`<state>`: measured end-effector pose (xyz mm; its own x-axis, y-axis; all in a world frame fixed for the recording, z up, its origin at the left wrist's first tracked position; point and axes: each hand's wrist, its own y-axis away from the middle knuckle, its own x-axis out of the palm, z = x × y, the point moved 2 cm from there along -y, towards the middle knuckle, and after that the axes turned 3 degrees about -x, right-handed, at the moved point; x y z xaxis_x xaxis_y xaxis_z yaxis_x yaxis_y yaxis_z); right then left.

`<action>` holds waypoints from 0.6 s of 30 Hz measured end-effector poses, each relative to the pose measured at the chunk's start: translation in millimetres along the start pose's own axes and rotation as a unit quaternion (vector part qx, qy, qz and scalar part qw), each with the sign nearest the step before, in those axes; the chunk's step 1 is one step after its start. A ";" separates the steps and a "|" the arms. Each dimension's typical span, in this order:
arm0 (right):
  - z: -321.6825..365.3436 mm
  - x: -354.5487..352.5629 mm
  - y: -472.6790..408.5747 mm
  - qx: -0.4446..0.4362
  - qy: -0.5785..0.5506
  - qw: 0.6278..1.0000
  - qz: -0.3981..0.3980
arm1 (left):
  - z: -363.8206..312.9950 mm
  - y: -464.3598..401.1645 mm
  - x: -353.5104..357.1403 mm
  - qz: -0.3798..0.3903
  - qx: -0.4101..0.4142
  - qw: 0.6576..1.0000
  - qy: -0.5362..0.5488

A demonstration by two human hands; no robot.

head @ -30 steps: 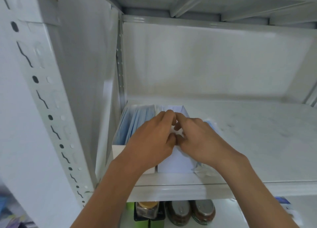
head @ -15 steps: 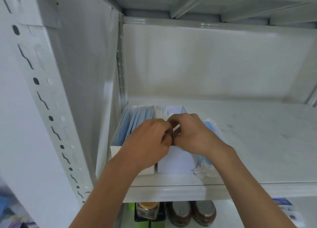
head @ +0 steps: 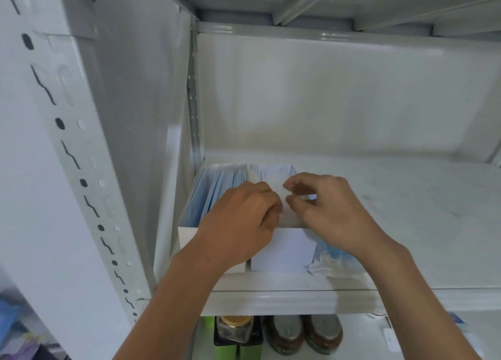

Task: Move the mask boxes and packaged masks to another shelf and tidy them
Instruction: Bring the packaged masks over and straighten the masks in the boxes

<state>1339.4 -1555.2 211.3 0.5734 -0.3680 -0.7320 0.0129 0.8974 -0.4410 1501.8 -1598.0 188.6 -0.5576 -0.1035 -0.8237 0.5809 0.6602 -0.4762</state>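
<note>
Two white mask boxes stand side by side at the left end of the shelf. The left mask box is open on top, and blue masks stand in it. My left hand lies over the seam between the boxes, its fingers curled onto the top flap of the right mask box. My right hand hovers over that box's top and pinches the same white flap between index finger and thumb. A packaged mask in clear wrap lies against the box's right side, under my right wrist.
The shelf's left wall and a perforated upright stand close beside the left box. The shelf runs on to the right of the packaged mask. On the shelf below sit dark jars and a green container.
Both hands drew back along the right box's top toward its front. My right hand then shifted right, away from the left hand, and its index finger and thumb came apart.
</note>
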 end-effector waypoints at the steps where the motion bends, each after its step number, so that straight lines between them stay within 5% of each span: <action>1: 0.8 1.8 3.0 -0.019 0.017 0.999 0.032 | -0.6 0.0 1.4 0.010 0.013 1.000 -0.003; 8: -3.3 6.5 16.4 -0.082 0.050 0.990 0.101 | 4.3 4.6 -2.3 0.006 -0.006 1.000 0.001; 13: -14.2 5.7 16.7 -0.099 0.099 0.988 0.072 | 6.7 5.5 -3.0 0.002 -0.018 0.999 -0.039; 18: -12.8 11.7 21.8 -0.095 0.027 0.993 0.062 | 2.9 6.5 -1.1 0.014 0.009 0.999 -0.029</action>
<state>1335.9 -1543.0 186.5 0.5169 -0.2741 -0.8110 -0.2129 0.8764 -0.4319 1507.9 -1595.7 185.5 -0.5053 -0.1291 -0.8532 0.6071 0.6495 -0.4578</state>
